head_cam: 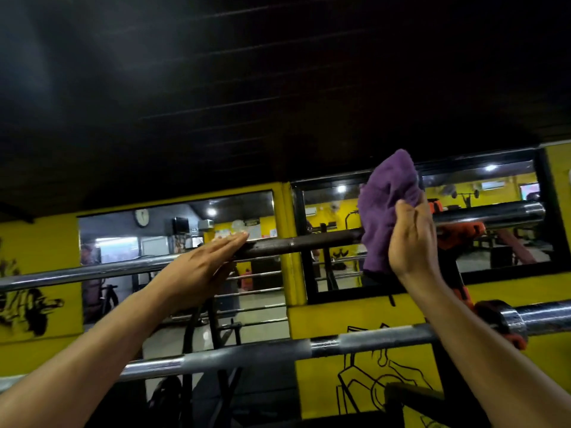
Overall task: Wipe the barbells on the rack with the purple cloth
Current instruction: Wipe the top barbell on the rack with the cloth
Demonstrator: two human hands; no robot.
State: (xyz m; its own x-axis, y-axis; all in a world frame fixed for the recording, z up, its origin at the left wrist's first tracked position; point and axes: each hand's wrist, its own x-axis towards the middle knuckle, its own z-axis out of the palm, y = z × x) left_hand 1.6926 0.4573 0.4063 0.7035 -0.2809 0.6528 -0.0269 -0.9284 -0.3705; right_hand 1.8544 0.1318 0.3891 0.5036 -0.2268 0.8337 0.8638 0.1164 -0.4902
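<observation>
Two barbells lie across the rack in front of a yellow wall. The upper barbell [302, 242] has a dark middle shaft and chrome ends. My left hand [200, 267] is open, its straight fingers lying along the upper bar near its dark section. My right hand [411, 239] holds the purple cloth [387, 208] bunched against the same bar, further right. The cloth drapes over the shaft and hides it there. The lower barbell [247, 355] runs chrome across the bottom, under both forearms.
An orange-and-black rack upright [457, 239] stands at the right behind my right hand. Mirrors [173, 242] set in the yellow wall [340, 319] reflect the gym. A black ceiling fills the top. A collar [509, 322] sits on the lower bar's right end.
</observation>
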